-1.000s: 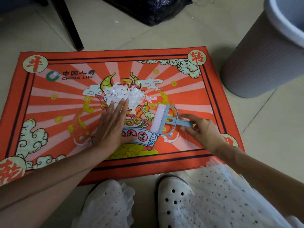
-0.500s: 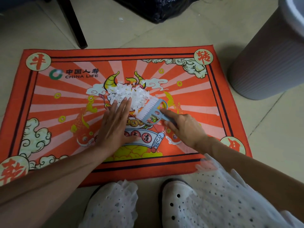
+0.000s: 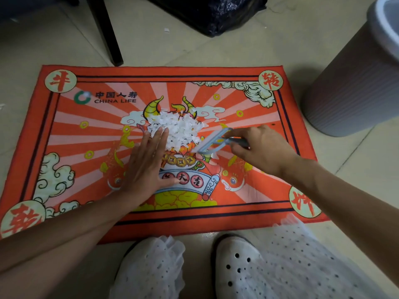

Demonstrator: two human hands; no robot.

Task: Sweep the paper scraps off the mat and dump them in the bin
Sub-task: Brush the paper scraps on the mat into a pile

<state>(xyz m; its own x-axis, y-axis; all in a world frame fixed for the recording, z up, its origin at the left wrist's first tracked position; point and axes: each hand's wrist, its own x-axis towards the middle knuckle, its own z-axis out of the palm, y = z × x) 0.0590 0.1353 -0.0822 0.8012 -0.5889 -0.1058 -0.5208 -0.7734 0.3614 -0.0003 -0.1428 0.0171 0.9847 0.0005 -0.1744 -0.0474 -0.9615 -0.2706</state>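
A heap of white paper scraps [image 3: 178, 128] lies near the middle of the red and orange printed mat [image 3: 64, 134]. My left hand [image 3: 149, 165] rests flat on the mat, fingers together, its fingertips touching the heap's left side. My right hand [image 3: 261, 149] grips the handle of a small light blue brush [image 3: 212, 142], whose head sits tilted against the heap's lower right edge. The grey ribbed bin [image 3: 354, 83] stands on the floor off the mat's right end.
A black plastic bag [image 3: 211, 14] lies beyond the mat, and a dark furniture leg [image 3: 108, 33] stands at its far edge. One stray scrap [image 3: 166, 30] is on the tiled floor. My white shoes [image 3: 235, 264] and skirt are just below the mat's near edge.
My right hand brought the brush from the right of the mat in to the heap, and loose scraps to its right were pushed into it. My left hand stayed against the heap's left side.
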